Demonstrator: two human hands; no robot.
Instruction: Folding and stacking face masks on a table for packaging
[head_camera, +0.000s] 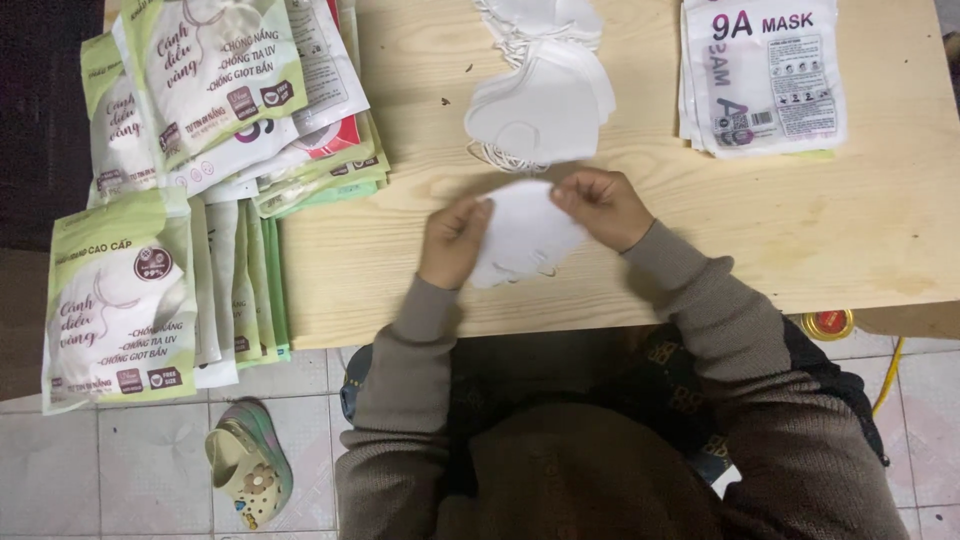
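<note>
Both my hands hold a small stack of white face masks (522, 233) just above the wooden table (800, 220). My left hand (452, 240) grips the stack's left edge. My right hand (603, 205) pinches its upper right edge. Just beyond my hands lies a loose pile of white masks (545, 95) with ear loops showing.
A stack of white printed mask pouches (762, 75) sits at the far right. Green-and-white pouches (215, 90) cover the table's left end, and more (125, 295) overhang its left edge. A small shoe (250, 462) lies on the tiled floor. A red-and-yellow lid (828, 323) shows below the table edge.
</note>
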